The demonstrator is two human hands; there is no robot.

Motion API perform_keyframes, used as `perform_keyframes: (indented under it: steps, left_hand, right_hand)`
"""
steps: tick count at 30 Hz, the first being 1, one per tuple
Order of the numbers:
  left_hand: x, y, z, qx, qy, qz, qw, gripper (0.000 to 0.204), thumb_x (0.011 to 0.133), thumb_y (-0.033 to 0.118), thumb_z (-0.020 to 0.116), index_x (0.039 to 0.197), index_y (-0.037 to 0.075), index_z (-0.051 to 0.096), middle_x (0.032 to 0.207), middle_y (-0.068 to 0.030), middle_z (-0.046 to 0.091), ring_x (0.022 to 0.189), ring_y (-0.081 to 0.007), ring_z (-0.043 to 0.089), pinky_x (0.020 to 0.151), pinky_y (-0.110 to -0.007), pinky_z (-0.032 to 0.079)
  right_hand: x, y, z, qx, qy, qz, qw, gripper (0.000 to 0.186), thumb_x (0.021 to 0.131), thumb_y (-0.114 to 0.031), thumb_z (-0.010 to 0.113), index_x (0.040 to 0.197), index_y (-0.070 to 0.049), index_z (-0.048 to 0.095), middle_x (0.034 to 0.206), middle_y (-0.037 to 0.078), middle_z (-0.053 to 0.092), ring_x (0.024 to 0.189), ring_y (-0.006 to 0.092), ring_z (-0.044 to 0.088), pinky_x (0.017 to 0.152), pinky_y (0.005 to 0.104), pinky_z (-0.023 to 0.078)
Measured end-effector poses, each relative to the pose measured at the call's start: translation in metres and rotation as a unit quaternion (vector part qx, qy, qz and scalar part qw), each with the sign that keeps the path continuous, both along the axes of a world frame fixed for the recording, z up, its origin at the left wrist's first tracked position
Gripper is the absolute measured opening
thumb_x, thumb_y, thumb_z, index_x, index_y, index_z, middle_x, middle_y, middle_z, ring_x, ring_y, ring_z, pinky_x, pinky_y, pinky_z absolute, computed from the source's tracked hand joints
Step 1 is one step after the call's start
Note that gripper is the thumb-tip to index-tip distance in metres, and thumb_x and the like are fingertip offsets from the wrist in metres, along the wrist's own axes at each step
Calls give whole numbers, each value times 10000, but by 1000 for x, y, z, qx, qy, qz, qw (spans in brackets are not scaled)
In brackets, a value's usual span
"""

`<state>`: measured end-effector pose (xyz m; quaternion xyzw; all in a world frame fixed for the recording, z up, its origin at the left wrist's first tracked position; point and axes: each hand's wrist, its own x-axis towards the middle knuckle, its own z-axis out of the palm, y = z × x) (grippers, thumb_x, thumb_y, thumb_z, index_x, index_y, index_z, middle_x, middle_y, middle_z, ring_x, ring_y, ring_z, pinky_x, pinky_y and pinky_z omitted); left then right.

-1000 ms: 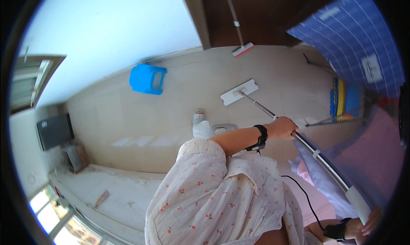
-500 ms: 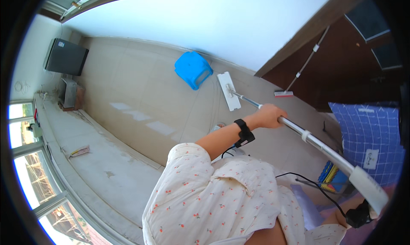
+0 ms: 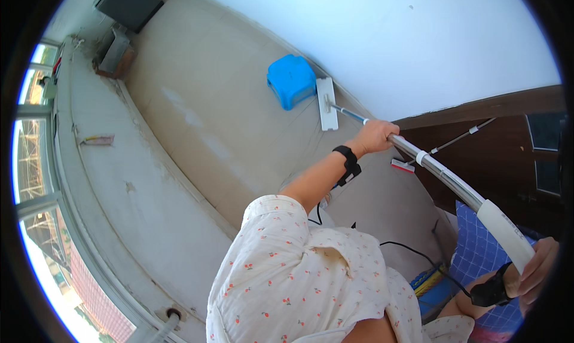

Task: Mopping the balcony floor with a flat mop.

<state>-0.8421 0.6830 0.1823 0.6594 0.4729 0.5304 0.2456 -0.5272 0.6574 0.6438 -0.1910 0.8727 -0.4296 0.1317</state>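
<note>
My left hand (image 3: 375, 136) is closed around the silver pole of a flat mop (image 3: 439, 171), with a black band on the wrist. At lower right my right hand (image 3: 538, 274) grips the white end of the handle, partly lost in the dark rim. The white rectangular mop head (image 3: 327, 104) rests flat on the floor. It lies right beside a blue plastic stool (image 3: 292, 81), near the foot of the white wall; whether the two touch I cannot tell.
A second mop (image 3: 452, 141) with a red-edged head leans against a dark brown door (image 3: 502, 158). A blue checked cloth (image 3: 478, 241) hangs at right. At left runs a pale ledge (image 3: 143, 193) under windows. A dark box-shaped appliance (image 3: 130, 7) stands far left.
The mop head has moved closer to the stool and the wall's foot. My view has turned, and more of my right hand on the handle shows.
</note>
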Motion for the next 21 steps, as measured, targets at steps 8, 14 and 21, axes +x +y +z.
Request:
perform_keyframes:
  steps: [8, 14, 21]
  left_hand:
    - [-93, 5, -12, 38, 67, 98, 992, 116, 700, 117, 667, 708, 83, 557, 708, -88, 599, 750, -310, 583, 629, -402, 461]
    - [-215, -8, -25, 6, 130, 140, 982, 112, 700, 85, 662, 734, 72, 556, 767, -89, 618, 777, -318, 585, 643, -410, 465]
    - [-339, -78, -56, -133, 158, 217, 954, 120, 721, 86, 658, 744, 44, 548, 772, -128, 604, 768, -347, 570, 637, -412, 452]
  right_hand:
    - [-151, -11, -80, -103, 57, -2, 993, 345, 670, -245, 780, 909, -106, 572, 886, 74, 591, 828, 159, 601, 782, 272, 465]
    - [-250, 4, -130, -221, 221, -39, 949, 200, 748, -197, 717, 692, -86, 560, 613, 21, 577, 550, 129, 573, 660, 293, 448]
    - [-343, 22, -195, -340, 259, -166, 889, 208, 761, -184, 670, 631, -98, 533, 604, 7, 558, 547, 159, 565, 737, 353, 427]
